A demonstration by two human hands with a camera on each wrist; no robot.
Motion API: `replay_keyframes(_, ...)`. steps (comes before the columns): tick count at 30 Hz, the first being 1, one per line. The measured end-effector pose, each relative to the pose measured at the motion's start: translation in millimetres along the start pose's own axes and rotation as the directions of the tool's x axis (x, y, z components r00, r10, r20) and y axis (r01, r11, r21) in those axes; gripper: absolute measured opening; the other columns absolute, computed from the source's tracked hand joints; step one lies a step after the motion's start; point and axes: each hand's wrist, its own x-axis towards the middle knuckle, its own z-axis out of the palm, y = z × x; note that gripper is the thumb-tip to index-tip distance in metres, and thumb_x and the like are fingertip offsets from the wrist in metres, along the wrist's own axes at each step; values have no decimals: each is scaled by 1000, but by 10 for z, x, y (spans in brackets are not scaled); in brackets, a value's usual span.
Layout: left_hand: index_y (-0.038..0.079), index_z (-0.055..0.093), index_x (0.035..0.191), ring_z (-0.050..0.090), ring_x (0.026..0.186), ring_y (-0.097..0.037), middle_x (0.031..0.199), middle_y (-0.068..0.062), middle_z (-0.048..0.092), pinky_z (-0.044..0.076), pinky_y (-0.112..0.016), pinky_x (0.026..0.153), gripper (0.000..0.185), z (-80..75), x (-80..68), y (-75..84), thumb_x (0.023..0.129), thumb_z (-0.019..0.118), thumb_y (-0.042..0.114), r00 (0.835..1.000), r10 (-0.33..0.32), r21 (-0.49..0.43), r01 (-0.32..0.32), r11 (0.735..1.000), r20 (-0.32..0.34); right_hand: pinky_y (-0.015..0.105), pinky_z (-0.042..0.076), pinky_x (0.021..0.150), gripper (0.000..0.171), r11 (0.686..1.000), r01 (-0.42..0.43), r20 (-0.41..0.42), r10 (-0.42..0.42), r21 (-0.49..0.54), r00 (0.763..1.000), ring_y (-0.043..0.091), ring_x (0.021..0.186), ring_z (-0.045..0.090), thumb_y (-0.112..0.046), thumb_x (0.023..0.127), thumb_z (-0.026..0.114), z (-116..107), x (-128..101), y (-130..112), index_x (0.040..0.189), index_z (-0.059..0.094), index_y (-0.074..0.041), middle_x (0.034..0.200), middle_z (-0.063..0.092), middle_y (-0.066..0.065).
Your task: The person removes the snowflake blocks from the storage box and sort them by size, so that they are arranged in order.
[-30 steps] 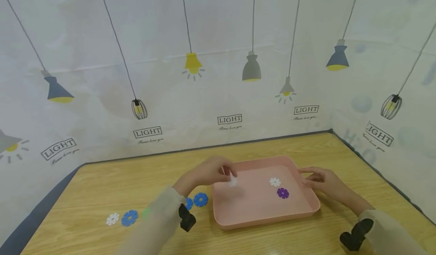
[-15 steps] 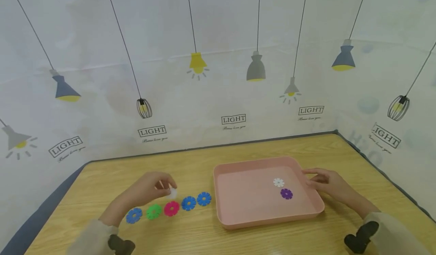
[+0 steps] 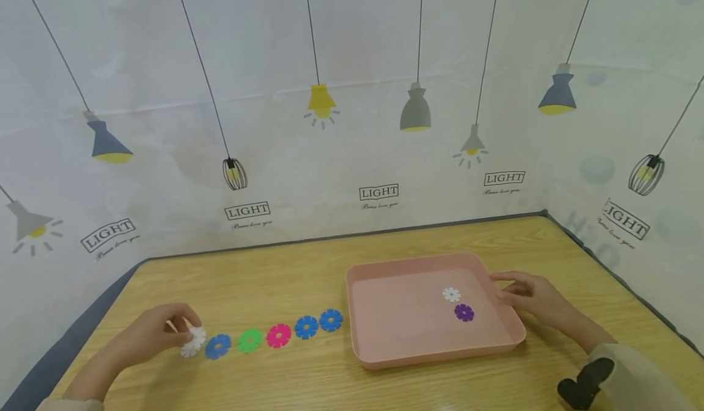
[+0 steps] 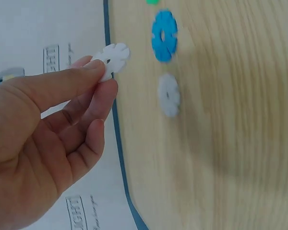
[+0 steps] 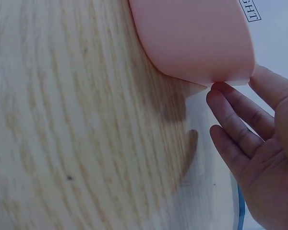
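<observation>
My left hand (image 3: pixel 151 334) pinches a white snowflake disc (image 4: pixel 116 56) between thumb and fingertips, held above the wooden table at the left end of a row of discs. Beneath it, another white disc (image 4: pixel 170 96) lies on the table. To its right run a blue disc (image 3: pixel 218 346), a green disc (image 3: pixel 250 341), a pink disc (image 3: pixel 278 336) and two more blue discs (image 3: pixel 306 327). My right hand (image 3: pixel 530 298) holds the right rim of a pink tray (image 3: pixel 407 356), with thumb and fingertips against its edge.
Inside the tray lie a white disc (image 3: pixel 451 294) and a purple disc (image 3: pixel 464 312). A pale wall covering (image 3: pixel 308 154) printed with lamps borders the table (image 3: pixel 286 380) at the back and sides.
From over the tray, my left hand has carried the white disc leftward past the row to its far left end. My right hand has stayed at the tray's right rim.
</observation>
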Motion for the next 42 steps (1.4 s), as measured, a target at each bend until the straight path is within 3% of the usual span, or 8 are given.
replay_keyframes(7, -3, 59, 94, 55, 67, -7, 80, -4, 58, 46, -27, 58, 15, -113, -202, -294, 83, 64, 5, 998, -58, -37, 59, 998, 18, 26, 50, 71, 47, 1000, 11, 3, -11, 0, 1000, 7, 86, 62, -18, 90, 60, 4, -3, 12, 128, 46, 6, 99, 65, 18)
replay_keyframes(12, -7, 58, 96, 54, 68, -7, 79, -7, 59, 46, -27, 58, 19, -110, -273, -431, 84, 63, 6, 987, -155, -114, 158, 981, 28, 27, 51, 71, 47, 1000, 2, 8, -2, 11, 1000, 8, 87, 62, -18, 90, 59, 3, -7, -5, 129, 46, 6, 101, 64, 20)
replay_keyframes(16, -6, 58, 96, 53, 68, -8, 78, -7, 59, 45, -27, 58, 18, -60, -303, -507, 83, 63, 6, 973, -231, -98, 228, 969, -10, 27, 51, 70, 46, 1000, 9, 5, -9, 16, 1000, 8, 86, 62, -17, 90, 59, 3, -3, -15, 128, 46, 6, 103, 63, 22)
replay_keyframes(23, 0, 60, 95, 53, 72, -14, 80, -5, 59, 43, -29, 61, 16, 10, -292, -542, 82, 65, 8, 956, -278, 7, 280, 960, -94, 27, 51, 69, 44, 999, 20, 2, -20, 26, 1000, 7, 85, 62, -15, 91, 58, 1, -3, -12, 127, 47, 8, 105, 62, 24)
replay_keyframes(30, -1, 58, 95, 54, 78, -19, 85, -5, 59, 44, -31, 65, 15, 50, -257, -592, 83, 64, 6, 947, -315, -15, 315, 949, -70, 27, 51, 70, 44, 1000, 17, -3, -17, 20, 1000, 7, 85, 62, -16, 91, 58, 7, -11, -18, 127, 47, 7, 106, 61, 24)
replay_keyframes(36, -1, 58, 95, 55, 80, -20, 87, -6, 60, 44, -30, 66, 15, 76, -268, -625, 83, 64, 6, 949, -305, -20, 304, 952, -78, 25, 50, 70, 45, 1000, -3, -13, 3, 4, 1000, 6, 86, 62, -17, 91, 58, 14, -13, -35, 127, 47, 7, 111, 58, 26)
replay_keyframes(42, -2, 59, 97, 54, 80, -20, 87, -5, 60, 44, -33, 67, 15, 59, -240, -534, 87, 59, 9, 940, -325, 25, 329, 944, -105, 25, 50, 71, 46, 1000, -19, -10, 19, -10, 1000, 8, 86, 62, -18, 91, 57, 15, -22, -75, 129, 46, 6, 108, 60, 24)
